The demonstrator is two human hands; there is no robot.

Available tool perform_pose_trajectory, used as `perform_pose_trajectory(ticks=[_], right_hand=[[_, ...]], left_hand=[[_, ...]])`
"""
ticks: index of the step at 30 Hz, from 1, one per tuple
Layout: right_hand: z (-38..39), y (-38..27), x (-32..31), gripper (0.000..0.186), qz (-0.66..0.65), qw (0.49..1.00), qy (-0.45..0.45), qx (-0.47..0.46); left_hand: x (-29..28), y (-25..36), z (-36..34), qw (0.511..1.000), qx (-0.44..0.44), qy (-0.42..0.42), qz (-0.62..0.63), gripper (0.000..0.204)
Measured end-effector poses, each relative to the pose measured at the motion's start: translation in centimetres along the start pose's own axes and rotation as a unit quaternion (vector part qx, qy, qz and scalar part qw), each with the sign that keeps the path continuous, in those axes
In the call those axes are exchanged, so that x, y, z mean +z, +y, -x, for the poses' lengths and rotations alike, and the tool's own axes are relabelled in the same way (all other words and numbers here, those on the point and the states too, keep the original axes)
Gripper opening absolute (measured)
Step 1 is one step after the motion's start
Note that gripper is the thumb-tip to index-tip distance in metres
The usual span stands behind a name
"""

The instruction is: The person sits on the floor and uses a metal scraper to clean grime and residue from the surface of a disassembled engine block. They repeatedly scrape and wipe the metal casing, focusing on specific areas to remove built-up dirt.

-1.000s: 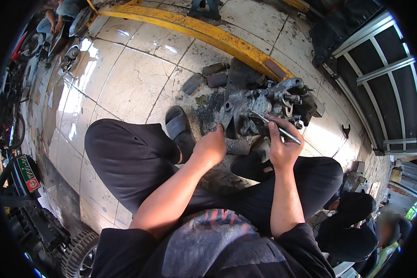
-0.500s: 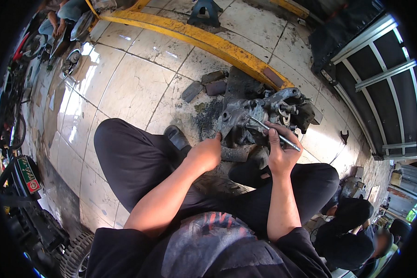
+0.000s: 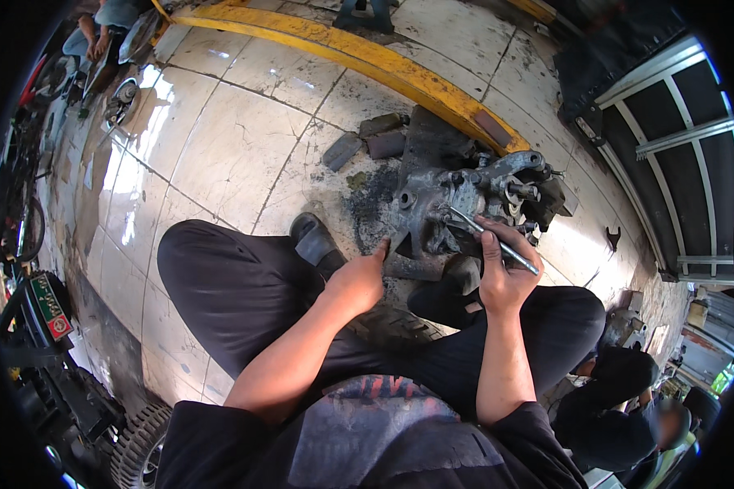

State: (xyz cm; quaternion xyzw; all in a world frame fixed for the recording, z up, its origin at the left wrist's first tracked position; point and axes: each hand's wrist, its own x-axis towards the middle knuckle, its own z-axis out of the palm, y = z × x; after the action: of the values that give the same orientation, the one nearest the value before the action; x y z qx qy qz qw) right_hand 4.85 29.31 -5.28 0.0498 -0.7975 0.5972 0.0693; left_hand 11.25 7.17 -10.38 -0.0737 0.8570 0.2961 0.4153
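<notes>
A greasy grey metal engine casing (image 3: 432,200), with bolts and shafts at its right side, lies on the floor in front of me. My right hand (image 3: 504,269) grips a slim silver rod-shaped tool (image 3: 517,259) like a pen; its thin tip reaches the middle of the casing. My left hand (image 3: 357,281) is beside the casing's left edge, one finger stretched up to it and the others curled. Whether anything sits inside those curled fingers is hidden.
Several dark blocks (image 3: 385,145) lie beyond the casing, near a yellow metal beam (image 3: 342,49). A forked metal part (image 3: 612,238) is on the tiles to the right. Another person (image 3: 612,407) sits at lower right. A wheel (image 3: 139,452) stands at lower left.
The view has shifted slightly, so the casing appears a little farther right. My right hand keeps the rod-shaped tool at the casing; my left hand's finger looks more stretched out.
</notes>
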Motion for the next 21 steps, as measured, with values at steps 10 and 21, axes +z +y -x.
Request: perform_pose_trajectory(ticks=[10, 21], right_hand=[[0.0, 0.2, 0.1, 0.008, 0.017, 1.000, -0.009, -0.007], [-0.3, 0.0, 0.2, 0.010, 0.033, 0.999, -0.012, -0.022]], left_hand=[[0.2, 1.7, -0.8, 0.997, -0.030, 0.062, 0.021, 0.089], [-1.1, 1.7, -0.8, 1.000, 0.003, 0.018, 0.021, 0.078]])
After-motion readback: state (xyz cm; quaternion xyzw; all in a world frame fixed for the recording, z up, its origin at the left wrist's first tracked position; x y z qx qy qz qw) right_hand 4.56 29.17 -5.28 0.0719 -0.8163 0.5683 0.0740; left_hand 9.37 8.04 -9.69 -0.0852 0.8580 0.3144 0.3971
